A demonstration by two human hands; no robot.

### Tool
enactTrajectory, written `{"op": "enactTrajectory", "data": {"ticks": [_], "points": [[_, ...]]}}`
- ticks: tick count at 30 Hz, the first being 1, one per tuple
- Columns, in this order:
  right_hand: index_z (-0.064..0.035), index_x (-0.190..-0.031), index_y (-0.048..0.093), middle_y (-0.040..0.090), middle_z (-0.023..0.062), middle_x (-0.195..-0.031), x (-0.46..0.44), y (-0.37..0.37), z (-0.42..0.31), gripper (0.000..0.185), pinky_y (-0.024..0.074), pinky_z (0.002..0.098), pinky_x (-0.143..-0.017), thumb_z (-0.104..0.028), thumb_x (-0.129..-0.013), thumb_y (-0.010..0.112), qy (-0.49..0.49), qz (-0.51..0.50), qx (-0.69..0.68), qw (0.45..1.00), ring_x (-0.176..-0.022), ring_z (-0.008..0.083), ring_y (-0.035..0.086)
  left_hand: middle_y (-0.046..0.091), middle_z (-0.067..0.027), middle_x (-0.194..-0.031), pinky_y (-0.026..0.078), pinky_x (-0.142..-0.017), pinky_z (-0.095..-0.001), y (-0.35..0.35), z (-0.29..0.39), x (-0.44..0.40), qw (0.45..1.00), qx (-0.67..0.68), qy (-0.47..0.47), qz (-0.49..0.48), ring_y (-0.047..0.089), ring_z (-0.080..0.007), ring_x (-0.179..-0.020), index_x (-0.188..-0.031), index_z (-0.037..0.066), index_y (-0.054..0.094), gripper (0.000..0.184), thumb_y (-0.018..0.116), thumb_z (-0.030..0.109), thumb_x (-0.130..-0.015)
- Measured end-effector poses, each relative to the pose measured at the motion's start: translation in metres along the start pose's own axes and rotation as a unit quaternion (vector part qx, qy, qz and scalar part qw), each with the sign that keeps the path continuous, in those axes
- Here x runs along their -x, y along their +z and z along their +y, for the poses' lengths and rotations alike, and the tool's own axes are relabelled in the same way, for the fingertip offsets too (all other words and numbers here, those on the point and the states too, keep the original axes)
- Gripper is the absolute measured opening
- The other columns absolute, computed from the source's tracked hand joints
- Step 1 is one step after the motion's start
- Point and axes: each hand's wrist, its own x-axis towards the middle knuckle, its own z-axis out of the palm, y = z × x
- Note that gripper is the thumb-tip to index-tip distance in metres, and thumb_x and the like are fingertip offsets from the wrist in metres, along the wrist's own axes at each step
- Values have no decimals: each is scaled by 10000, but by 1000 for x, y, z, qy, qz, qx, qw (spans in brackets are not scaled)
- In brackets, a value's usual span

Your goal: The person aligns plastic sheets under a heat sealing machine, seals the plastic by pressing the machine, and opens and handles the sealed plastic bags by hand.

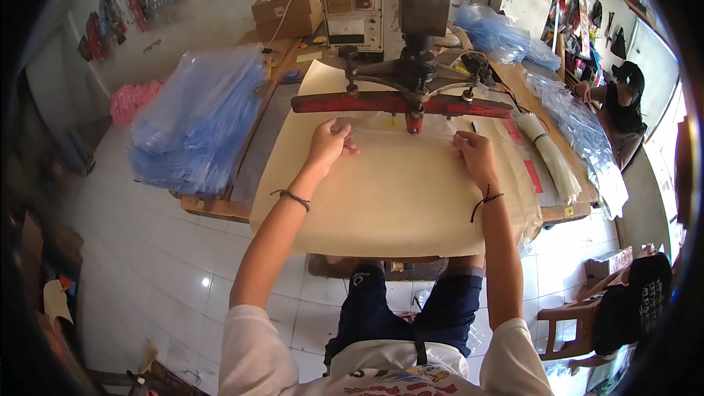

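My left hand (330,147) is closed in a pinch at the left end of a thin clear plastic sheet (381,133). My right hand (477,154) pinches the right end of the same sheet, so it spans between the two hands. Just beyond them, the red bar (345,103) of a press machine hangs over the worktop. Beneath the sheet and both forearms lies a large tan paper-like sheet (367,205). The plastic's outline is faint, and its far edge near the bar is hard to make out.
A tall pile of bluish plastic sheets (198,117) stands left. To the right are a tied bundle of pale strips (550,154) and more clear plastic (579,132). A control box (354,11) and cardboard box (288,13) sit behind. Another person (625,106) is at far right.
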Motion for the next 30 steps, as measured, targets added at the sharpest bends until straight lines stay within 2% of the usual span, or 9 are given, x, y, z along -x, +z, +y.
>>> {"op": "enactTrajectory", "data": {"ticks": [3, 6, 9, 12, 15, 18, 21, 27, 30], "points": [[26, -1150, 722, 749, 77, -838, -2, -1, 0, 329, 489, 276, -602, -222, -937, 683, -1, 4, -11, 1000, -644, 105, 637, 603, -127, -878, 656, -668, -392, 3, -1, 0, 1000, -12, 7, 7, 652, -202, -694, -1370, -121, 427, 437, 559, 91, -1011], [8, -1157, 727, 749, 71, -828, 1, -2, -7, 323, 492, 282, -606, -220, -935, 671, -2, 28, 47, 999, -645, 102, 637, 592, -93, -883, 656, -684, -386, 8, 3, 0, 999, -48, 1, 2, 681, -215, -793, -1110, -90, 546, 195, 553, 72, -1003], [-2, -1139, 733, 749, 66, -825, 0, -1, -3, 311, 497, 285, -609, -218, -924, 670, -15, 49, 70, 996, -649, 102, 641, 612, -144, -965, 653, -759, -401, 16, 8, 4, 1000, 9, -7, 19, 714, -290, -923, -1143, -93, 504, 214, 547, 52, -991], [-1, -1111, 725, 752, 67, -840, -4, -2, -2, 286, 506, 266, -626, -221, -934, 680, -26, 28, 71, 997, -667, 115, 658, 613, -203, -1087, 628, -886, -424, 11, 8, -2, 996, 73, -47, -35, 696, -354, -1046, -1191, -82, 457, 247, 540, 21, -983], [4, -1161, 673, 748, 90, -958, -4, -9, -34, 298, 532, 250, -662, -213, -957, 674, 84, -82, -58, 991, -722, 134, 678, 593, -250, -1188, 587, -983, -439, 16, 10, 2, 987, 138, -55, -58, 677, -370, -1075, -1217, -72, 440, 274, 539, -19, -967], [0, -1219, 583, 714, 93, -1056, -12, -10, -24, 321, 568, 253, -711, -184, -971, 670, 87, -126, -147, 977, -797, 136, 674, 589, -260, -1207, 570, -1013, -450, 15, 10, -1, 979, 182, -69, -65, 673, -374, -1078, -1239, -75, 432, 311, 540, -52, -949], [-80, -1193, 535, 670, 27, -1034, -17, -16, -11, 258, 567, 248, -779, -138, -977, 664, 86, -185, -204, 957, -860, 77, 628, 593, -255, -1201, 568, -1014, -446, 15, 14, 6, 979, 178, -57, -79, 677, -370, -1068, -1276, -70, 409, 361, 544, -60, -941], [-23, -1188, 510, 656, 48, -978, -17, -13, -11, 317, 586, 281, -712, -113, -948, 697, 80, -167, -275, 943, -755, 115, 648, 591, -248, -1204, 572, -1003, -444, 23, 23, 8, 985, 151, -78, -32, 683, -361, -1056, -1318, -47, 387, 411, 539, -74, -937], [-3, -1185, 528, 662, 55, -906, -20, -4, -8, 320, 566, 265, -648, -149, -956, 696, 48, -124, -196, 971, -674, 110, 635, 588, -252, -1200, 586, -979, -437, 23, 13, -3, 987, 142, -64, -46, 687, -352, -1051, -1340, -41, 348, 443, 563, -42, -953]]}}
